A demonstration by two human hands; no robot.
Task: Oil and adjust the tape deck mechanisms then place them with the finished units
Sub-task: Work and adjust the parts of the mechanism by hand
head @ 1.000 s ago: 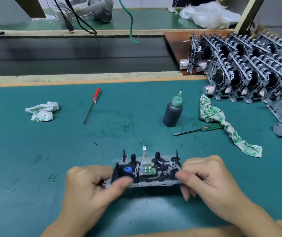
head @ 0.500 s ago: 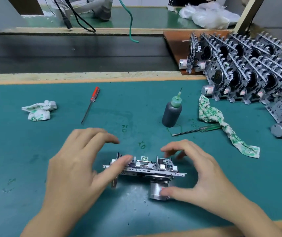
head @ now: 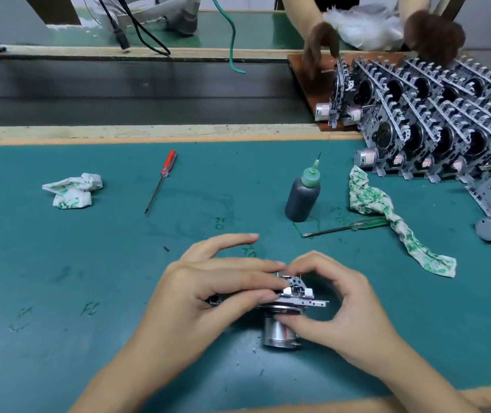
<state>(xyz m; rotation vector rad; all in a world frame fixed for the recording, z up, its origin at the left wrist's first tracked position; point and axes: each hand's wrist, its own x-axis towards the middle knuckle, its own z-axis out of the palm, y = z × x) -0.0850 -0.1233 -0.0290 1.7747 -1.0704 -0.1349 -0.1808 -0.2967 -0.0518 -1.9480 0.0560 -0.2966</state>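
Observation:
A tape deck mechanism (head: pixel 296 298) lies near the front of the green mat, metal plate up, with its silver motor (head: pixel 277 333) toward me. My left hand (head: pixel 205 296) lies over the plate's left half, fingers stretched across the top and thumb against the near edge. My right hand (head: pixel 339 305) curls round the right end, forefinger on top and thumb on the motor. A dark oil bottle (head: pixel 302 195) with a green nozzle stands behind it. Rows of finished units (head: pixel 435 120) lean together at the back right.
A red-handled screwdriver (head: pixel 164 177) and a crumpled rag (head: pixel 71 190) lie at the left. A green-handled screwdriver (head: pixel 348 226) and a long rag (head: pixel 393 219) lie right of the bottle. Another person's gloved hands (head: pixel 321 46) reach the far units. A conveyor belt (head: pixel 119 93) runs behind.
The mechanism was tipped from upright to flat, motor toward me. Both hands opened, then closed back on it, the left now covering the plate. Another person's hands came into view at the back.

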